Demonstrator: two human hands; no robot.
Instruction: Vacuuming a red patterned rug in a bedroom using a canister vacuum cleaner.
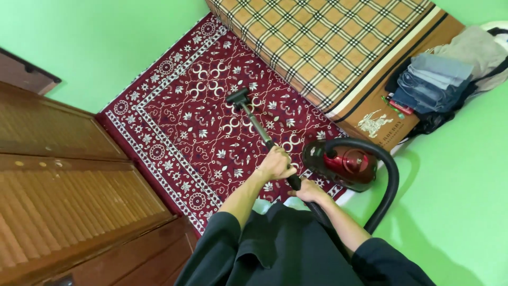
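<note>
My left hand (275, 164) grips the metal wand (257, 126) of a vacuum cleaner partway down. Just behind it my right hand (308, 191) holds the black handle end, where the black hose (390, 182) joins. The wand slants away from me to a black floor nozzle (238, 97) resting on a dark red patterned rug (174, 127). The hose arcs up and over to the red canister (346, 167), which sits at the rug's right edge, close to my right hand.
A plaid-covered mattress (323, 42) lies along the rug's far side, with a pile of folded clothes (439, 79) on its right end. A brown louvred wooden cabinet (63, 180) stands at the left. The walls and floor are green.
</note>
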